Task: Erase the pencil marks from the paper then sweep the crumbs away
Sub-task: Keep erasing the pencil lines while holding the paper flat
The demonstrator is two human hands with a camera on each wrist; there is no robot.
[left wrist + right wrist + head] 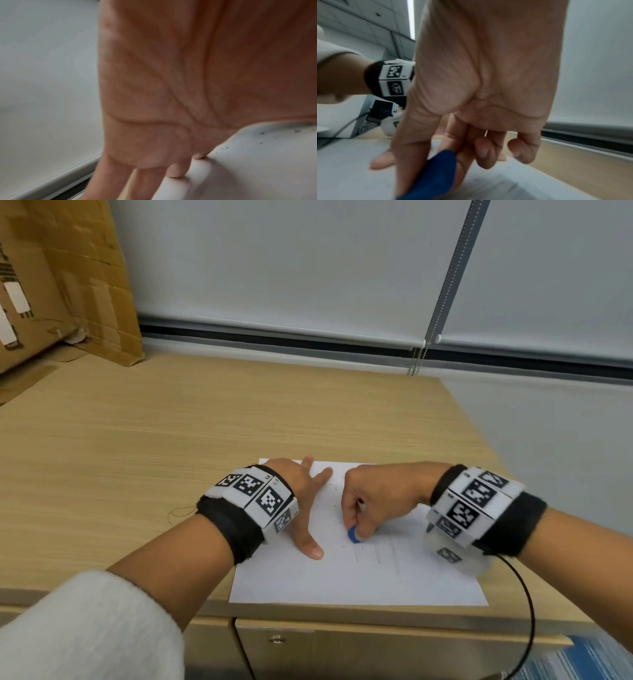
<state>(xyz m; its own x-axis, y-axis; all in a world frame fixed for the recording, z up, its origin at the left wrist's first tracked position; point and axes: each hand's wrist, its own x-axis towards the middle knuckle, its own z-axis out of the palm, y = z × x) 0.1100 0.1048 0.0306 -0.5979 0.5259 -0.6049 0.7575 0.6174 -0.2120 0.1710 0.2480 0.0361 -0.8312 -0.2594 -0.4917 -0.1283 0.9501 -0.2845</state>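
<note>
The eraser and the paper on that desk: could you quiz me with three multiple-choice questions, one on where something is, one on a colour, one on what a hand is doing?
1. Where does the paper lie?
A. At the desk's near edge
B. Against the cardboard box
C. On the floor

2. What colour is the eraser?
A. Pink
B. Blue
C. White

3. What is the left hand doing?
A. Gripping a pencil
B. Hanging off the desk
C. Resting on the paper, fingers spread

Answers:
1. A: the sheet's bottom edge runs along the front edge of the wooden desk.
2. B: a blue tip shows between the fingers of the right hand, and the right wrist view shows it too.
3. C: its thumb and fingers lie straight on the sheet, holding nothing.
</note>
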